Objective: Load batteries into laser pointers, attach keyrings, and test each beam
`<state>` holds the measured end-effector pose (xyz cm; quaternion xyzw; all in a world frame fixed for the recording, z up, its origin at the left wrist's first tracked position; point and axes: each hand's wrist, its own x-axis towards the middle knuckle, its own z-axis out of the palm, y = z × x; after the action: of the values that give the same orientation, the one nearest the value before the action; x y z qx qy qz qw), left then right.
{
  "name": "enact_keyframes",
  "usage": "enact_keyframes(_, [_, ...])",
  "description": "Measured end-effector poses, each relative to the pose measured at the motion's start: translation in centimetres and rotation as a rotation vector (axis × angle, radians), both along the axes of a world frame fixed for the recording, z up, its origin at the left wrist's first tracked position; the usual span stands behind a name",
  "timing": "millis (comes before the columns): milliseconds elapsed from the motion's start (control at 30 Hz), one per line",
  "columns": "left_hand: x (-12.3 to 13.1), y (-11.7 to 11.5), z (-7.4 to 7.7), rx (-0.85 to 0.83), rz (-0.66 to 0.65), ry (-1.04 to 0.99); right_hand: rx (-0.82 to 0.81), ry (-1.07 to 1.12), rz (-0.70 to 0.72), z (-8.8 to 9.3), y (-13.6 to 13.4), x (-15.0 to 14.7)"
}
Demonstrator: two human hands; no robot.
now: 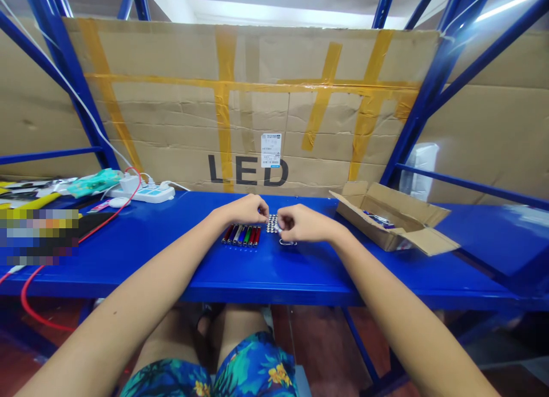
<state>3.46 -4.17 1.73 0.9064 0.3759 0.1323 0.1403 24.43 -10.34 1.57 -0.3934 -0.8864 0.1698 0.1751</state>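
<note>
Curling left hand (247, 208): fingers bent in, tips meeting over the button cells (271, 223); whether it pinches something, I cannot tell.
Right hand (300, 222): also closed into a pinch at the cells; what is between the fingers is hidden.
Coloured tubes (241, 235): one tight row, just beside the left hand.
Risk: I think a wrist could nudge the tubes, so they roll to the front edge of the blue bench (171, 259) and drop; the cells may also scatter.
Metal ring (287, 243): lies loose under the right hand, easy to sweep away.
Open room: bare bench on both sides; cardboard box (386, 217) at the right, well apart.
</note>
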Motion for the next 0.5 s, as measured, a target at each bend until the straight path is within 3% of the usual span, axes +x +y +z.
enact_keyframes(133, [0.6, -0.5, -0.1, -0.041, -0.033, 0.016, 0.002, 0.179, -0.139, 0.0, 2.2, 2.7])
enact_keyframes(267, [1.0, -0.5, -0.5, -0.042, -0.048, 0.067, 0.024, 0.216, -0.224, -0.6, 3.5, 3.8])
enact_keyframes(500, [0.9, -0.8, -0.5, -0.109, -0.065, 0.062, 0.03, 0.224, -0.245, -0.6, 3.6, 3.7])
